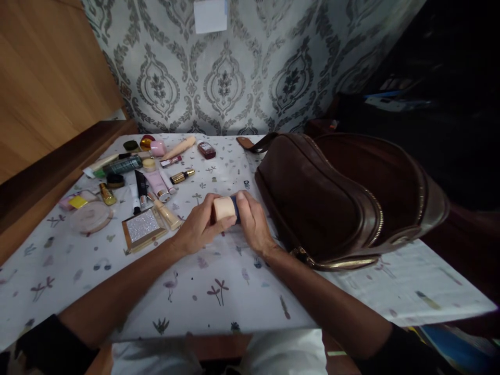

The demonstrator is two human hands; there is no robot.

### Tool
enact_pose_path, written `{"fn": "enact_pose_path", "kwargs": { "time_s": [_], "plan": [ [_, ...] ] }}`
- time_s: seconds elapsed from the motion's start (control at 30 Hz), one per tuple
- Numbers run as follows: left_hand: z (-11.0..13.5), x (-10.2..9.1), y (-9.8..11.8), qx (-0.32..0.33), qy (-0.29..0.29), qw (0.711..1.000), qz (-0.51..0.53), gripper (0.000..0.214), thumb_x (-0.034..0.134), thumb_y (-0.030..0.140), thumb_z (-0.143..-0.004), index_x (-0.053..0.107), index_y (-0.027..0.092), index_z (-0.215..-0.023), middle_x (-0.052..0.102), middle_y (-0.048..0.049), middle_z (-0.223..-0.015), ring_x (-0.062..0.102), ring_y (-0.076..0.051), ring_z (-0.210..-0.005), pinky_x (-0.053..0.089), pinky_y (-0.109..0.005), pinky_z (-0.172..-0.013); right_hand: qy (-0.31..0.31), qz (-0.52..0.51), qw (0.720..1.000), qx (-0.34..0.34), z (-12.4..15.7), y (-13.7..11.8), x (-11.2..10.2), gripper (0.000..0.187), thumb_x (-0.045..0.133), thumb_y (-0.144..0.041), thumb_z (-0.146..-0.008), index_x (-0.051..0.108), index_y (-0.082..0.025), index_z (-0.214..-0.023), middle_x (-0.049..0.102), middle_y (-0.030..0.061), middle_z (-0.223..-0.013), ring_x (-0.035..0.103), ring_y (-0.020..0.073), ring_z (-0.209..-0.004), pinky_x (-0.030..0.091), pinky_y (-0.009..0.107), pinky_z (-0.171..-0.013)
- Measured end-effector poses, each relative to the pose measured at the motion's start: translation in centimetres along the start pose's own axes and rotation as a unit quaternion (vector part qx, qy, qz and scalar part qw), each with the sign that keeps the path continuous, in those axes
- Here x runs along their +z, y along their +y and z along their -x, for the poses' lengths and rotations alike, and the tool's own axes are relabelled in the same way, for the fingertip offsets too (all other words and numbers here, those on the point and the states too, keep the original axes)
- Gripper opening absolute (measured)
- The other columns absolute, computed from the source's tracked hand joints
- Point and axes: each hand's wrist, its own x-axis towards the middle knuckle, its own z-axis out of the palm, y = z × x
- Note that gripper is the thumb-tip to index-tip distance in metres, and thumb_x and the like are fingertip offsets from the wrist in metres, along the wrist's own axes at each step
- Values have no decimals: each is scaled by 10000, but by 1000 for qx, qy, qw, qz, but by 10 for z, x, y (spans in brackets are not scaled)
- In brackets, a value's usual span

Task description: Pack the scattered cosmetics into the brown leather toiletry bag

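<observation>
Two arms are shown, and both are clothed alike. The left sleeve [50, 346] is black and is ended near the elbow in a plain, soft edge. The forearm below it is left uncovered down to the left hand [197, 226]. The right sleeve [394, 351] is likewise black and short, and it is partly cut off by the lower edge of the view. That forearm is also uncovered down to the right hand [253, 224]. Between the arms a white garment [281, 357] is seen, lightly creased. Whether it is a shirt or trousers cannot be told.
</observation>
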Motion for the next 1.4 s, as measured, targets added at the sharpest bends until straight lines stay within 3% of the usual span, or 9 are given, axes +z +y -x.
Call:
{"fn": "enact_pose_path", "kwargs": {
  "time_s": [0.17,0.33,0.53,0.63,0.8,0.97,1.1,1.3,1.4],
  "plan": [
    [-4,2,-5,-62,-22,985,161,570,407,753,-910,496,190,-922,555,40,-618,525,-112,-480,394,-245,-489,10,21,998,-55,3,-3,-2,339,375,-487,-983,561,-205,-962,621,49,-872,595,198,-810,459,327,-755],
    [-8,1,-12,-58,-7,973,223,697,312,844,-872,456,190,-1069,577,22,-636,557,-138,-515,397,-236,-446,40,17,996,-79,2,6,1,347,397,-466,-990,573,-207,-1140,651,97,-1107,615,234,-1025,492,391,-914],
    [-8,-1,-11,-58,-13,972,227,679,574,719,-858,410,221,-1290,605,-24,-920,606,-147,-728,413,-191,-453,44,-3,996,-77,-1,10,3,373,401,-474,-997,580,-202,-1178,647,112,-1190,600,247,-1117,467,429,-997],
    [-6,0,-12,-32,-10,978,204,526,578,610,-909,467,212,-1235,607,-32,-956,599,-148,-784,441,-195,-511,33,-24,998,-52,-2,9,3,392,389,-500,-997,594,-199,-1144,663,99,-1146,611,236,-1062,478,400,-951],
    [-4,0,-13,98,57,993,41,494,714,315,-847,498,236,-1284,586,-90,-1275,577,-223,-1104,514,-278,-780,5,-74,997,24,-5,7,3,441,352,-547,-993,614,-191,-994,654,54,-887,599,196,-815,479,316,-702],
    [-4,-4,-12,43,25,997,65,595,685,405,-874,406,227,-1368,626,-85,-1189,618,-210,-1002,518,-279,-722,21,-66,997,21,-3,5,5,431,389,-551,-976,613,-187,-1036,665,64,-942,603,215,-921,472,329,-795],
    [-4,-6,-11,-3,6,997,83,464,613,473,-919,474,193,-1262,647,-45,-1010,629,-186,-870,517,-293,-729,5,-58,998,30,-2,4,5,422,421,-538,-975,605,-186,-1117,667,80,-1026,605,218,-931,470,347,-823],
    [-4,-3,-19,162,57,984,-53,520,682,386,-905,449,232,-1344,590,-104,-1254,594,-248,-1124,510,-374,-939,-34,-76,995,59,-6,2,0,436,355,-526,-993,629,-188,-959,641,44,-857,568,185,-758,447,312,-669],
    [-4,-3,-22,186,52,979,-63,542,670,384,-920,414,261,-1381,586,-102,-1268,588,-253,-1152,512,-394,-959,-31,-74,995,53,-7,2,-1,434,363,-532,-995,630,-196,-931,656,48,-865,589,192,-802,465,316,-712]
  ]
}}
